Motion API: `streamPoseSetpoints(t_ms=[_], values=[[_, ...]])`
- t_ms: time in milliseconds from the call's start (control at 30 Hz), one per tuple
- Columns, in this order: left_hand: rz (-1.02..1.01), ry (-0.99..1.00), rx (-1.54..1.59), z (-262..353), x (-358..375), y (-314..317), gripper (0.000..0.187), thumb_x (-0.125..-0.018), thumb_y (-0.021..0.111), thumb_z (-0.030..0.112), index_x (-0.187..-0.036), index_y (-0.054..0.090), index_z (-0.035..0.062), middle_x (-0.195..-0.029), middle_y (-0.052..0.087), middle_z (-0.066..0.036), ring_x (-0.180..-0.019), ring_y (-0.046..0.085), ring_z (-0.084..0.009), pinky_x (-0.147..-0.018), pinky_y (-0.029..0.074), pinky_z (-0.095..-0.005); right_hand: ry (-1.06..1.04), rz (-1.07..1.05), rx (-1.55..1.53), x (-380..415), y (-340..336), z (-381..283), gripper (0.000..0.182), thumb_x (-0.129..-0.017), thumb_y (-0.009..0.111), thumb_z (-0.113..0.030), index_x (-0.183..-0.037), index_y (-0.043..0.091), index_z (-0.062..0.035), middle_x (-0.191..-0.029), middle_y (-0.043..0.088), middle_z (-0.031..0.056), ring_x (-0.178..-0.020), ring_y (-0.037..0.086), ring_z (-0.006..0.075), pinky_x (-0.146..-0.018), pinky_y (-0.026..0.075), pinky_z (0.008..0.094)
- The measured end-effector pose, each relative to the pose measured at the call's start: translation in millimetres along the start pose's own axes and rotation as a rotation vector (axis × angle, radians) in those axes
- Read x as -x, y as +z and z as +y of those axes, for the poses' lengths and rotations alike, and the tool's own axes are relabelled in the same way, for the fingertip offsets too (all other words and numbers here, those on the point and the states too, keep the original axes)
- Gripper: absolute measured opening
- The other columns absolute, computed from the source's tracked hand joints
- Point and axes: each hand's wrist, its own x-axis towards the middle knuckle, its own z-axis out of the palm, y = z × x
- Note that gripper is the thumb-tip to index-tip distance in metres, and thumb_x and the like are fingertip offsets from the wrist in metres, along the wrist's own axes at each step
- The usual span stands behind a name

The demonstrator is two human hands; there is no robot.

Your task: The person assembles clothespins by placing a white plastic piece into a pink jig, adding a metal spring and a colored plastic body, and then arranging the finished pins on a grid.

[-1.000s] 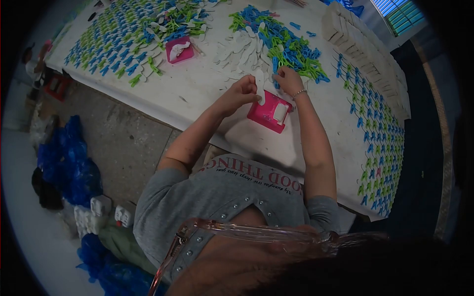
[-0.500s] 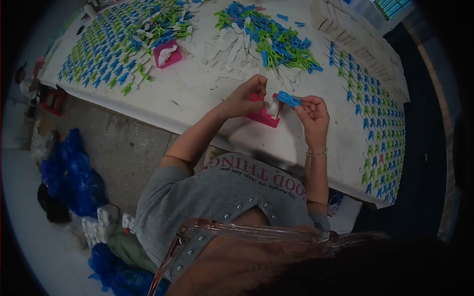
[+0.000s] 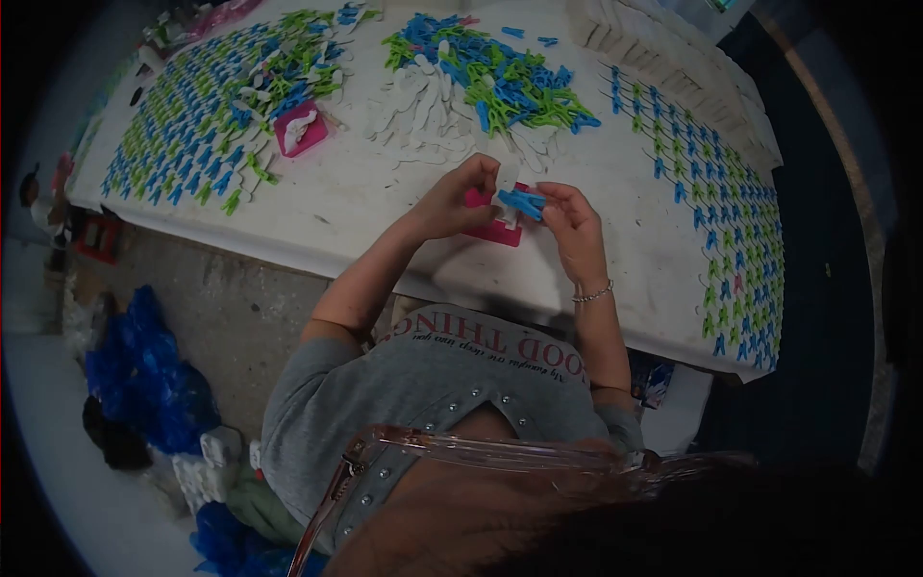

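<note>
My right hand (image 3: 573,223) pinches a blue clothespin (image 3: 524,204) by one end, its other end pointing at my left hand. Between the closed fingers of my left hand (image 3: 458,199) a flat white plastic piece with a rounded top (image 3: 508,177) stands up. The clothespin meets or nearly meets this white piece; whether they touch I cannot make out. Right beneath both hands sits a pink tray-like holder (image 3: 504,234), partly hidden by my fingers. Just beyond lie a heap of loose white pieces (image 3: 423,106) and a heap of blue and green clothespins (image 3: 519,82).
Rows of clothespins (image 3: 168,139) cover the table's left, and more rows with thin wire-like loops (image 3: 731,260) line the right. A second pink tray (image 3: 306,135) holds something white. White stacked bundles (image 3: 663,48) edge the back right. Blue plastic bags (image 3: 149,375) lie on the floor.
My right hand has brought the blue clothespin left, in to my left hand. The white piece now shows upright in my left fingers. The whole view has shifted slightly.
</note>
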Motion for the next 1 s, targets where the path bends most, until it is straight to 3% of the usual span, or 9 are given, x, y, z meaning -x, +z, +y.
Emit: streamPoseSetpoints(t_ms=[67, 167, 267, 333, 367, 433, 533, 733, 1000], values=[[-0.025, -0.003, -0.072, -1, -2, 2, 0.042, -0.074, 0.066, 0.001, -0.108, 0.043, 0.0070, -0.086, 0.046, 0.001, -0.082, 0.046, -0.0086, -0.078, 0.040, -0.0234, 0.087, 0.034, -0.018, -1, -13, 10, 0.019, -0.090, 0.063, -0.008, -0.106, 0.057, 0.0012, -0.099, 0.064, 0.0076, -0.084, 0.062, 0.0119, -0.074, 0.051, 0.0225], [-0.065, -0.036, -0.038, -7, -6, 2, 0.044, -0.073, 0.067, 0.002, -0.111, 0.045, 0.0068, -0.090, 0.049, -0.001, -0.084, 0.047, -0.0107, -0.078, 0.041, -0.0244, 0.211, -0.096, -0.291, -4, -35, 27, 0.016, -0.092, 0.061, -0.014, -0.099, 0.060, 0.0003, -0.091, 0.065, 0.0059, -0.075, 0.061, 0.0104, -0.068, 0.050, 0.0213], [0.008, 0.063, -0.081, -15, -14, -12, 0.051, -0.072, 0.070, 0.002, -0.118, 0.048, 0.0058, -0.101, 0.049, -0.002, -0.087, 0.048, -0.0122, -0.085, 0.040, -0.0262, 0.148, 0.111, -0.205, -23, -60, 37, 0.013, -0.090, 0.063, -0.011, -0.096, 0.060, 0.0009, -0.083, 0.064, 0.0054, -0.069, 0.059, 0.0096, -0.064, 0.050, 0.0218], [0.297, 0.085, -0.463, -45, -17, -36, 0.050, -0.071, 0.072, 0.005, -0.116, 0.052, 0.0058, -0.102, 0.056, -0.008, -0.089, 0.053, -0.0208, -0.080, 0.045, -0.0317, -0.114, 0.508, 0.186, -44, -87, 46, 0.012, -0.088, 0.065, -0.009, -0.094, 0.061, 0.0009, -0.080, 0.064, 0.0050, -0.066, 0.060, 0.0109, -0.061, 0.050, 0.0219], [0.290, 0.092, -0.464, -59, -14, -47, 0.050, -0.071, 0.072, 0.005, -0.116, 0.052, 0.0058, -0.102, 0.056, -0.008, -0.089, 0.053, -0.0208, -0.080, 0.045, -0.0317, -0.121, 0.516, 0.185, -54, -102, 52, 0.012, -0.088, 0.065, -0.009, -0.094, 0.061, 0.0009, -0.080, 0.064, 0.0050, -0.066, 0.060, 0.0109, -0.061, 0.050, 0.0219], [0.396, 0.014, -0.835, -82, -11, -67, 0.041, -0.069, 0.074, 0.006, -0.107, 0.058, 0.0060, -0.104, 0.057, -0.012, -0.089, 0.055, -0.0275, -0.079, 0.046, -0.0367, -0.155, 0.795, 0.389, -77, -135, 63, 0.009, -0.086, 0.066, -0.007, -0.092, 0.063, -0.0004, -0.081, 0.065, 0.0055, -0.066, 0.061, 0.0121, -0.060, 0.050, 0.0235], [0.411, 0.011, -0.852, -91, -8, -73, 0.033, -0.069, 0.075, 0.008, -0.099, 0.061, 0.0064, -0.104, 0.056, -0.014, -0.088, 0.056, -0.0316, -0.077, 0.046, -0.0400, -0.140, 0.920, 0.610, -107, -170, 71, 0.008, -0.085, 0.066, -0.007, -0.091, 0.064, -0.0024, -0.081, 0.066, 0.0076, -0.067, 0.062, 0.0160, -0.063, 0.051, 0.0279], [0.458, 0.014, -0.856, -94, -8, -71, 0.029, -0.067, 0.077, 0.011, -0.092, 0.062, 0.0063, -0.099, 0.057, -0.013, -0.086, 0.056, -0.0306, -0.075, 0.045, -0.0397, -0.152, 1.031, 0.941, -150, -205, 71, 0.007, -0.084, 0.066, -0.008, -0.088, 0.064, -0.0031, -0.087, 0.066, 0.0126, -0.077, 0.063, 0.0258, -0.068, 0.052, 0.0366], [0.361, 0.015, -0.843, -84, -9, -72, 0.028, -0.064, 0.080, 0.016, -0.084, 0.062, 0.0070, -0.096, 0.058, -0.011, -0.085, 0.057, -0.0306, -0.073, 0.046, -0.0393, -0.063, 1.053, 1.076, -165, -210, 68, 0.011, -0.085, 0.065, -0.012, -0.090, 0.064, -0.0023, -0.090, 0.064, 0.0129, -0.078, 0.063, 0.0273, -0.070, 0.052, 0.0385]])
